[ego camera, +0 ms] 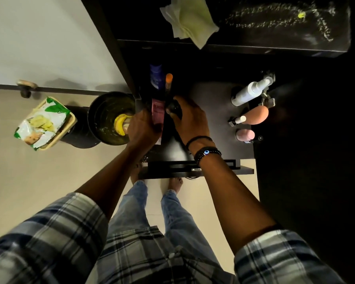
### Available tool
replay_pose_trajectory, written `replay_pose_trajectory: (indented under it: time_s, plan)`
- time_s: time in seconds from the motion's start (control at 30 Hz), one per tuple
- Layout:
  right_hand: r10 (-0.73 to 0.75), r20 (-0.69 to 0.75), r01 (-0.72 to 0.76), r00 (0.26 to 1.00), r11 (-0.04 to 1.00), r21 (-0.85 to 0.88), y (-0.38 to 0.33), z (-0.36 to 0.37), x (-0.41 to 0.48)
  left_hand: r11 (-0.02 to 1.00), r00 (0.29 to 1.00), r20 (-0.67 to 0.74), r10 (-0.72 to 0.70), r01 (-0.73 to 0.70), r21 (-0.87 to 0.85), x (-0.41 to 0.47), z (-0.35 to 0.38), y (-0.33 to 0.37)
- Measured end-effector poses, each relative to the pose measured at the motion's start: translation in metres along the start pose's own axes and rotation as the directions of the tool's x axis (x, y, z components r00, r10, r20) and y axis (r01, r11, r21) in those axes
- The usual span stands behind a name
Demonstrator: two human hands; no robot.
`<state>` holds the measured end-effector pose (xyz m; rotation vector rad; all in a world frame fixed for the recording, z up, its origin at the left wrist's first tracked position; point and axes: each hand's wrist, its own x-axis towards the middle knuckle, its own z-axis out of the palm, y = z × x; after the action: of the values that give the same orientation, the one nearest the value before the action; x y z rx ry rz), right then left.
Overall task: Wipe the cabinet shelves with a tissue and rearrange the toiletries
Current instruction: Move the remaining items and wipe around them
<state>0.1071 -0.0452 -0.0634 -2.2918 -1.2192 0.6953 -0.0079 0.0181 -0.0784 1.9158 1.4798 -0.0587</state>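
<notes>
While the left hand (pixel 140 128) grasps the pink tube (pixel 158 113) and the right hand (pixel 190 117) clenches a dark bottle (pixel 174 108) on the shelf (pixel 213 95), the tissue (pixel 190 19) lies above. Both containers are probably light, rigid and smooth; hold them mid-body.

The middle of the dark shelf (pixel 209 111) lies bare, an open lane running from its near edge to the far side. The left of that lane is crowded: the left hand (pixel 141 128) and right hand (pixel 190 121) sit close together around a pink tube (pixel 158 114) and a dark bottle (pixel 174 108), with a blue bottle (pixel 156 75) and an orange-capped tube (pixel 169 78) standing just beyond them against the cabinet's left wall. The right edge is lined by a white spray bottle (pixel 250 92), an orange sponge (pixel 257 114) and a pink sponge (pixel 245 134), near one another. On the upper shelf a tissue (pixel 190 19) overhangs the front edge, with open surface to its right. On the floor left of the cabinet stands a black bin (pixel 111 117).
</notes>
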Motion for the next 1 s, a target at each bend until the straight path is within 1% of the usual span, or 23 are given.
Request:
replay_pose_trajectory:
  time_s: [0.1, 0.2, 0.27, 0.3, 0.4, 0.5, 0.57, 0.63, 0.8, 0.93, 1.0]
  plan:
    - [0.048, -0.034, -0.048, 0.998, 0.999, 0.015, 0.006, -0.009, -0.005, 0.999, 1.0, -0.002, 0.015, -0.015, -0.046, -0.002, 0.005, 0.006]
    - [0.094, -0.207, -0.095, 0.974, 0.995, 0.007, 0.015, -0.026, -0.016, 0.997, 0.999, 0.035, 0.036, -0.033, -0.075, -0.006, 0.015, 0.015]
    - [0.13, -0.31, -0.131, 0.942, 0.991, 0.019, 0.026, -0.042, -0.028, 0.996, 0.994, 0.106, 0.042, -0.033, -0.08, -0.008, 0.025, 0.03]
    - [0.153, -0.331, -0.154, 0.931, 0.988, 0.023, 0.034, -0.049, -0.035, 0.997, 0.989, 0.143, 0.045, -0.034, -0.074, -0.007, 0.031, 0.04]
    - [0.191, -0.355, -0.217, 0.915, 0.975, -0.035, 0.058, -0.065, -0.055, 0.998, 0.974, 0.218, 0.066, -0.062, -0.027, -0.005, 0.048, 0.073]
    - [0.222, -0.345, -0.278, 0.912, 0.953, -0.12, 0.077, -0.072, -0.071, 0.996, 0.956, 0.278, 0.09, -0.085, -0.032, -0.002, 0.068, 0.097]
    - [0.228, -0.35, -0.294, 0.909, 0.944, -0.147, 0.085, -0.073, -0.078, 0.993, 0.943, 0.31, 0.121, -0.111, -0.048, 0.001, 0.078, 0.107]
    - [0.219, -0.358, -0.299, 0.907, 0.936, -0.185, 0.09, -0.073, -0.082, 0.99, 0.932, 0.333, 0.142, -0.143, -0.024, 0.004, 0.088, 0.115]
    - [0.181, -0.379, -0.3, 0.907, 0.911, -0.282, 0.093, -0.069, -0.081, 0.982, 0.915, 0.363, 0.179, -0.19, -0.005, 0.013, 0.1, 0.126]
    - [0.178, -0.398, -0.334, 0.9, 0.868, -0.367, 0.1, -0.066, -0.075, 0.963, 0.901, 0.348, 0.259, -0.271, -0.015, 0.012, 0.101, 0.127]
    - [0.177, -0.398, -0.338, 0.9, 0.861, -0.381, 0.101, -0.064, -0.072, 0.949, 0.892, 0.336, 0.304, -0.316, -0.02, 0.009, 0.102, 0.122]
